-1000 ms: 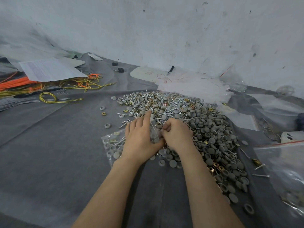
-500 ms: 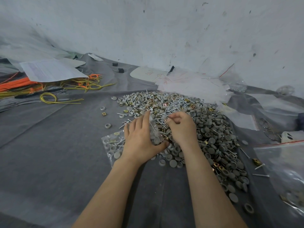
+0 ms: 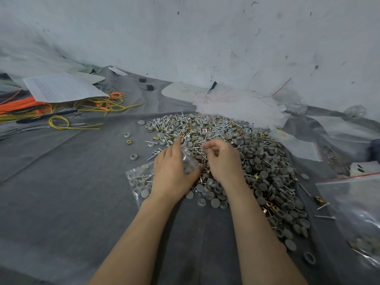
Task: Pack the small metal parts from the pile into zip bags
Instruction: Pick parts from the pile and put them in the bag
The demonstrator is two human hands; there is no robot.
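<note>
A big pile of parts (image 3: 242,153), screws, grey round caps and brass clips, lies on the grey cloth. My left hand (image 3: 172,173) holds a small clear zip bag (image 3: 188,159) at the pile's near-left edge, thumb and fingers around its mouth. My right hand (image 3: 222,159) hovers just right of the bag over the pile with fingers curled and fingertips pinched together; what they pinch is too small to tell. A filled zip bag (image 3: 137,179) lies flat under my left wrist.
Yellow and orange wires (image 3: 61,112) and a paper sheet (image 3: 61,89) lie at the far left. Empty clear bags (image 3: 242,103) are heaped behind the pile. Another zip bag (image 3: 357,210) with a red strip lies at the right edge. Loose caps (image 3: 133,156) dot the cloth.
My right hand has risen from the pile's near edge and moved away from me, level with the bag's mouth. My left hand has stayed on the bag.
</note>
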